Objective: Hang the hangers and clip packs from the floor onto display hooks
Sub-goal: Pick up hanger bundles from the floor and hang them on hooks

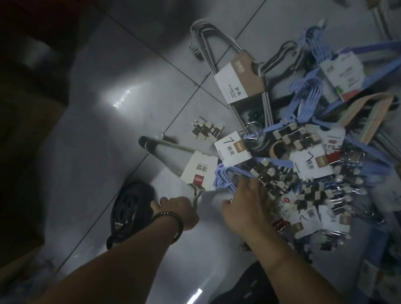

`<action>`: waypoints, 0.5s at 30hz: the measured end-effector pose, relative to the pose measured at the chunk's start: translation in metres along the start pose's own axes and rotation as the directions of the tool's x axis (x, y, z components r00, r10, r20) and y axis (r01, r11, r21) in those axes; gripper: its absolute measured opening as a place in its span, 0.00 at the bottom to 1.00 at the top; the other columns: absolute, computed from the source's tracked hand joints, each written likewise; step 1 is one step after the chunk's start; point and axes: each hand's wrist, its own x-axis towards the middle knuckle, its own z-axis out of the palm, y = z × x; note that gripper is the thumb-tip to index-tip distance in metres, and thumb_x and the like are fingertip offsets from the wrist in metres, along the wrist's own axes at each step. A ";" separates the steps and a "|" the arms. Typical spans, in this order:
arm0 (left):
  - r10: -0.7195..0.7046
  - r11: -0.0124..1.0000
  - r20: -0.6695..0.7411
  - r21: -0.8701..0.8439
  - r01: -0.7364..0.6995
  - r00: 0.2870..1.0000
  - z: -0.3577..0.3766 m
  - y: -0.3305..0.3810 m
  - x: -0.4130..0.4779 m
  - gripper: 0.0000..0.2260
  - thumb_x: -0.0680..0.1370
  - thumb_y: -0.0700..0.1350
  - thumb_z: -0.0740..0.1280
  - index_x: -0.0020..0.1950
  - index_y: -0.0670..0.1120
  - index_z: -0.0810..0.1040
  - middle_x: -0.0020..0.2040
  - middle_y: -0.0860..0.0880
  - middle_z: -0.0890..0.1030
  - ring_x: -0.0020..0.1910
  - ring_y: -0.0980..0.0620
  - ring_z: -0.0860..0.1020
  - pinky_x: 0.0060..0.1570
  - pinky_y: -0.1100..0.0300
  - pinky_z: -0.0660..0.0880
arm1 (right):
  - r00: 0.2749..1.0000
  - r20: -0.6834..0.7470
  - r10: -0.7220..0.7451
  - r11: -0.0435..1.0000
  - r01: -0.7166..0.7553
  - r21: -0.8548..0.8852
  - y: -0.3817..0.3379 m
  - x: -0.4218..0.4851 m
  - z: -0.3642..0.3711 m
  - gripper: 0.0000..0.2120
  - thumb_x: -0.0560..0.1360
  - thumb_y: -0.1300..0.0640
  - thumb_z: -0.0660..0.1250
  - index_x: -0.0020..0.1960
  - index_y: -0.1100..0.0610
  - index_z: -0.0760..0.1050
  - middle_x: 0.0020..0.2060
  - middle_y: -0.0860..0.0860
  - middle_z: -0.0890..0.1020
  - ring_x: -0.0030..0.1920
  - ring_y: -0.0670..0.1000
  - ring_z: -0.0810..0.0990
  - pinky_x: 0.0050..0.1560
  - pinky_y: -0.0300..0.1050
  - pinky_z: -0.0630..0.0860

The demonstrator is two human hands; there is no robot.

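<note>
1. Gripping the hook end of a grey metal hanger bundle with a white card sleeve (188, 161), my left hand (179, 212) is closed; its long axis runs toward ten o'clock.
2. My right hand (250, 207), fingers spread and empty, is nearer the light-blue plastic hangers (223, 179), touching at its eleven o'clock on the grey tiled floor (125, 98).

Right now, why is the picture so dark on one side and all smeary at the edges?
Head view: light is dim, and the left side falls into near-black shadow. The shiny floor tiles throw back bright glare streaks. The corners smear from motion and the wide lens bends straight lines. The left hand and right hand look fairly sharp; the blue hangers top right blur.
</note>
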 end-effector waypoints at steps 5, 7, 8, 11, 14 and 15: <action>0.189 0.980 -0.044 0.072 -0.186 0.981 0.023 -0.004 -0.026 0.18 0.79 0.60 0.56 0.61 0.53 0.78 0.61 0.48 0.79 0.64 0.39 0.72 0.67 0.31 0.60 | 0.994 -0.086 -0.067 0.997 0.064 -0.042 0.019 -0.005 -0.011 0.40 0.75 0.46 0.67 0.82 0.53 0.55 0.79 0.55 0.60 0.79 0.59 0.60 0.76 0.61 0.65; 0.235 0.972 -0.068 -0.013 -0.236 0.970 0.027 -0.006 -0.036 0.16 0.80 0.59 0.56 0.59 0.53 0.77 0.57 0.50 0.83 0.60 0.43 0.79 0.70 0.32 0.58 | 0.992 -0.112 -0.060 0.997 0.055 -0.047 0.026 -0.008 -0.021 0.40 0.75 0.46 0.68 0.82 0.54 0.54 0.79 0.55 0.61 0.79 0.58 0.60 0.76 0.60 0.65; 0.251 0.966 -0.117 -0.036 -0.256 0.961 0.023 -0.004 -0.044 0.16 0.80 0.59 0.56 0.57 0.53 0.77 0.54 0.50 0.85 0.55 0.44 0.82 0.70 0.34 0.59 | 0.991 -0.124 -0.047 0.998 0.043 -0.038 0.030 -0.008 -0.027 0.40 0.75 0.46 0.68 0.82 0.55 0.55 0.79 0.55 0.62 0.79 0.58 0.61 0.77 0.60 0.65; 0.347 0.930 -0.396 0.030 -0.366 0.850 0.002 -0.002 -0.068 0.15 0.83 0.60 0.56 0.49 0.51 0.74 0.44 0.48 0.85 0.41 0.44 0.83 0.57 0.46 0.72 | 0.992 -0.125 -0.011 1.000 0.010 -0.006 0.041 -0.011 -0.045 0.39 0.75 0.47 0.70 0.80 0.56 0.58 0.78 0.56 0.64 0.78 0.58 0.62 0.77 0.61 0.63; 0.499 0.851 -0.627 0.225 -0.474 0.598 -0.049 -0.002 -0.093 0.13 0.77 0.62 0.70 0.51 0.54 0.74 0.37 0.46 0.84 0.33 0.41 0.83 0.38 0.48 0.79 | 0.997 -0.037 0.061 0.993 -0.057 0.098 0.054 -0.014 -0.061 0.37 0.75 0.46 0.71 0.79 0.56 0.63 0.76 0.57 0.67 0.76 0.59 0.66 0.75 0.59 0.67; 0.493 0.860 -0.572 0.205 -0.467 0.656 -0.071 -0.003 -0.099 0.18 0.75 0.65 0.72 0.54 0.54 0.76 0.42 0.46 0.85 0.39 0.40 0.85 0.42 0.48 0.80 | 0.997 -0.004 0.073 0.984 -0.072 0.164 0.058 -0.014 -0.067 0.33 0.75 0.45 0.71 0.76 0.55 0.68 0.73 0.56 0.71 0.72 0.59 0.71 0.72 0.58 0.72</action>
